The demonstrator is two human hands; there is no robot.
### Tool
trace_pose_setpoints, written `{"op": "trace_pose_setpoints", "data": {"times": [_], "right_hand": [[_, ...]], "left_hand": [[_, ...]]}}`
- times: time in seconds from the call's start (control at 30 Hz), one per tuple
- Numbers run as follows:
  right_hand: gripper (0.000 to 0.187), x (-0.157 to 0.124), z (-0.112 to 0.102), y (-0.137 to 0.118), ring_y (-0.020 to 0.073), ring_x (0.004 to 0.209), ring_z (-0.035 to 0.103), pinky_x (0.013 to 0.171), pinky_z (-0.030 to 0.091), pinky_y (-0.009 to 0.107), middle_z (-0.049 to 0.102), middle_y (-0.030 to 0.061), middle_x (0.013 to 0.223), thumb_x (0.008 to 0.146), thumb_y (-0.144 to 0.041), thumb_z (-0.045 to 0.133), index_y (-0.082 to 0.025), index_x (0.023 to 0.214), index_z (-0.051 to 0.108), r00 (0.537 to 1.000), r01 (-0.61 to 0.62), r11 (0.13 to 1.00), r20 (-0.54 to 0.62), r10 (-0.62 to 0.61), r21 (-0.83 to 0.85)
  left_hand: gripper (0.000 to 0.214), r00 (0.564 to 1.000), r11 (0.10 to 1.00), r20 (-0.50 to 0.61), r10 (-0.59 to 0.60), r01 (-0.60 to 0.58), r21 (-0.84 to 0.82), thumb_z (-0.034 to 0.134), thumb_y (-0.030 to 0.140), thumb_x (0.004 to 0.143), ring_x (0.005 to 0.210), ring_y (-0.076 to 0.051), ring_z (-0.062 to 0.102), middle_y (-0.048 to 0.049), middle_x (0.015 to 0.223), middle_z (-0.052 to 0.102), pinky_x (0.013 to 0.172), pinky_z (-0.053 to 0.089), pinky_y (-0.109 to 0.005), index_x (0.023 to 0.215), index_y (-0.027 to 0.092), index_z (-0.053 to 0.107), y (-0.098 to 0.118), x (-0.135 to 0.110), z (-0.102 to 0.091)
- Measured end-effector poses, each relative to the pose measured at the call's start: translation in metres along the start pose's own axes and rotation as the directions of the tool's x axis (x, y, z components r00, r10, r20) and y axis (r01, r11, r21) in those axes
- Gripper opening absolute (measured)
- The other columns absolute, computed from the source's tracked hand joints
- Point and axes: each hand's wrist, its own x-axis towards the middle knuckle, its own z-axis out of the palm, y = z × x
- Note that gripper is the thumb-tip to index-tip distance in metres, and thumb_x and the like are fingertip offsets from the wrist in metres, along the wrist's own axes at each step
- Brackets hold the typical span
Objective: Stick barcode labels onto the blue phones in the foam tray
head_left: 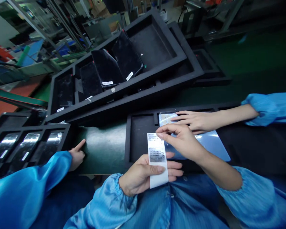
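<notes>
My left hand [139,173] holds a strip of printed white labels [158,176], with the thumb across its lower part and the fingers behind it. At the strip's top edge, the thumb and forefinger of my right hand [181,138] are pinched on the label strip. Small print and barcodes cover its upper half. Just behind my right hand, a flat, shiny bluish panel [215,144] lies over a black foam tray [139,127]. A co-worker's hand [200,122] rests on that panel and partly hides it.
Stacked black trays [154,76] lean tilted at the back, holding several dark glossy panels [127,54] with white labels. Another tray [64,133] with panels stands at left. A second person's hand [77,157] points over the green work surface [105,143].
</notes>
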Motion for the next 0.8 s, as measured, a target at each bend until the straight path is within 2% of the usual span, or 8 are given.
{"op": "trace_pose_setpoints", "data": {"times": [0.13,0.3,0.43,0.5,0.6,0.7,0.8], "right_hand": [[0.011,-0.002,-0.004,0.007,0.0109,0.072,0.058,0.061,0.043,0.021,0.065,-0.0031,0.081,0.082,-0.024,0.059,-0.019,0.084,0.069,1.0,-0.006,0.999,0.003,0.006,-0.049],[0.015,-0.007,-0.008,0.013,0.0131,0.081,0.06,0.069,0.046,0.024,0.066,-0.0025,0.087,0.085,-0.022,0.055,-0.019,0.089,0.069,0.999,0.039,0.993,0.017,-0.038,-0.111],[0.014,-0.01,-0.008,0.018,0.0139,0.082,0.06,0.075,0.047,0.027,0.066,-0.0002,0.088,0.087,-0.017,0.055,-0.017,0.091,0.068,0.988,0.149,0.964,0.004,-0.151,-0.219],[0.016,-0.012,-0.008,0.017,0.016,0.088,0.059,0.081,0.047,0.031,0.064,0.0034,0.093,0.089,-0.014,0.052,-0.014,0.096,0.067,0.956,0.278,0.896,0.014,-0.291,-0.346],[0.022,-0.021,-0.011,0.012,0.0217,0.102,0.052,0.088,0.045,0.039,0.058,0.0114,0.106,0.091,-0.012,0.046,-0.01,0.103,0.065,0.862,0.453,0.714,0.059,-0.503,-0.534],[0.023,-0.034,-0.017,0.001,0.0263,0.107,0.049,0.089,0.045,0.044,0.055,0.0154,0.11,0.088,-0.007,0.048,-0.009,0.104,0.065,0.776,0.508,0.57,0.056,-0.628,-0.646],[0.024,-0.047,-0.021,-0.01,0.0273,0.101,0.051,0.084,0.046,0.043,0.056,0.0145,0.104,0.084,-0.003,0.052,-0.009,0.103,0.064,0.735,0.511,0.512,0.042,-0.677,-0.69]], "left_hand": [[0.039,1.0,1.0,-0.011,-0.02,0.02,-0.025,0.051,0.002,0.084,0.108,-0.028,0.06,-0.0184,0.116,0.063,0.094,0.047,-0.037,0.122,0.01,0.057,-0.003,0.004,-0.002],[0.039,0.999,0.998,-0.029,-0.045,0.044,-0.048,0.05,0.0,0.083,0.105,-0.028,0.061,-0.0178,0.114,0.064,0.093,0.048,-0.037,0.12,0.009,0.058,-0.007,0.009,0.001],[0.039,0.998,0.996,-0.039,-0.058,0.055,-0.076,0.05,0.0,0.083,0.104,-0.027,0.062,-0.0179,0.114,0.064,0.091,0.05,-0.036,0.12,0.01,0.058,-0.011,0.011,0.003],[0.037,0.997,0.994,-0.055,-0.062,0.057,-0.093,0.05,0.0,0.083,0.103,-0.027,0.063,-0.0178,0.113,0.064,0.09,0.05,-0.035,0.118,0.01,0.059,-0.013,0.012,0.003],[0.035,0.995,0.992,-0.086,-0.056,0.046,-0.116,0.05,0.001,0.084,0.101,-0.026,0.063,-0.0176,0.111,0.065,0.088,0.051,-0.033,0.115,0.009,0.061,-0.015,0.014,0.004],[0.035,0.994,0.989,-0.097,-0.056,0.042,-0.144,0.048,0.001,0.084,0.102,-0.025,0.063,-0.0184,0.112,0.064,0.088,0.051,-0.033,0.117,0.009,0.06,-0.016,0.016,0.003],[0.035,0.994,0.986,-0.088,-0.064,0.049,-0.16,0.047,0.001,0.085,0.103,-0.025,0.063,-0.0192,0.113,0.063,0.089,0.05,-0.033,0.117,0.008,0.06,-0.017,0.018,0.002]]}}
